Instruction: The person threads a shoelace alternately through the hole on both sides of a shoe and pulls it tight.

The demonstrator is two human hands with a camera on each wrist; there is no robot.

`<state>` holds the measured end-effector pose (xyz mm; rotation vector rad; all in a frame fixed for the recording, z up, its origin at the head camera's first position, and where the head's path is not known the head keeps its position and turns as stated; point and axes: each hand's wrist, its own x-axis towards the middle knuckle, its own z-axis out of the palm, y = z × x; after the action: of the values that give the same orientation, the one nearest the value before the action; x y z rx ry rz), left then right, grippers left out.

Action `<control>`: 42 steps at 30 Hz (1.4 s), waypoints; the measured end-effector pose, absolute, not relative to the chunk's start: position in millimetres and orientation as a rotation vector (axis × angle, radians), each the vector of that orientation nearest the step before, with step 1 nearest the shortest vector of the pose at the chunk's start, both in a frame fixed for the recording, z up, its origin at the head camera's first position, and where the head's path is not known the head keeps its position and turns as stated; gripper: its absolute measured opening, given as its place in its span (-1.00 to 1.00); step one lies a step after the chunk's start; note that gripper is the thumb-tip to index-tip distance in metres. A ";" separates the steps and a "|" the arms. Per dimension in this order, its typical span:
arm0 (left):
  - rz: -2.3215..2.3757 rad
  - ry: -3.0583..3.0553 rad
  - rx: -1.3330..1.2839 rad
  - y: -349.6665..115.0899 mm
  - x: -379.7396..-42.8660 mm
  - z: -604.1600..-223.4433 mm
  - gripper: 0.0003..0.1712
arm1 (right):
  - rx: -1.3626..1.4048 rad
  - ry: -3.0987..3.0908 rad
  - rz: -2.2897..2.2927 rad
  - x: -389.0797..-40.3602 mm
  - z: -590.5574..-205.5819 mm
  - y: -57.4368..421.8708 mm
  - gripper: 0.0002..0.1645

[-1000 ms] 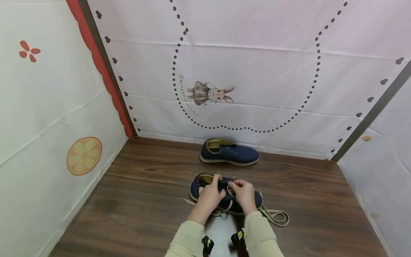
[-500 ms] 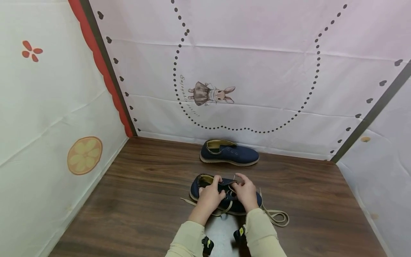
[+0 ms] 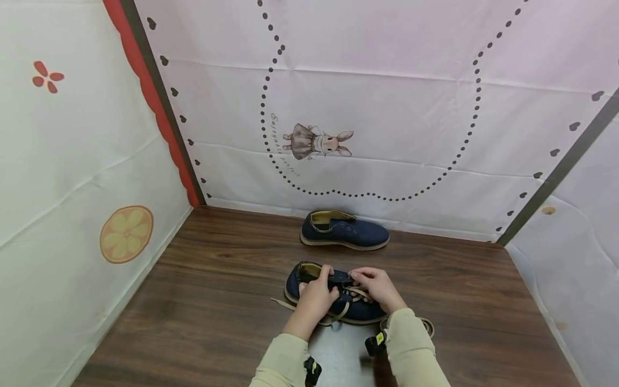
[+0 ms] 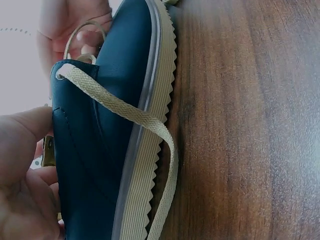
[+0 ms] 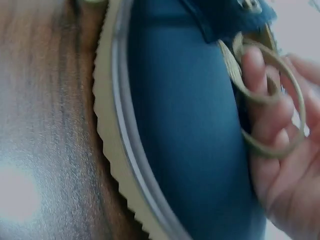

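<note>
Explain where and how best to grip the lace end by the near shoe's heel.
Probably pinch the lace end by its tip, from the left: it sticks out thin and nearly straight there, while the near shoe and left hand crowd its right.

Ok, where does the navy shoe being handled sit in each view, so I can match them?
Head: the near shoe is below centre, slightly right, partly covered by the left hand and right hand.
Left wrist: the near shoe runs top to bottom, left of centre.
Right wrist: the near shoe runs top to bottom through the middle.
Shared landmark: its beige lace, visible in all three.
</note>
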<state>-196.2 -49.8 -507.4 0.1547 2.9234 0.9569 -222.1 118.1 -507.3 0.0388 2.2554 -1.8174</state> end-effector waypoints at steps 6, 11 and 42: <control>0.986 2.902 0.161 -49.0 -194.5 -508.4 -0.53 | 0.059 2.690 -1.843 -228.7 -494.1 113.5 -0.84; 0.998 2.905 0.175 -50.0 -194.7 -508.8 -0.48 | 0.141 2.276 -2.427 -232.8 -456.6 121.9 -0.81; 1.339 2.736 0.265 -64.7 -195.1 -509.7 -0.37 | -1.011 2.336 -2.477 -203.4 -351.8 136.6 -0.81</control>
<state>-195.1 -64.7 -509.7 0.2653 2.7358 1.3386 -203.4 136.6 -351.8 -1.0110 2.3356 -2.4772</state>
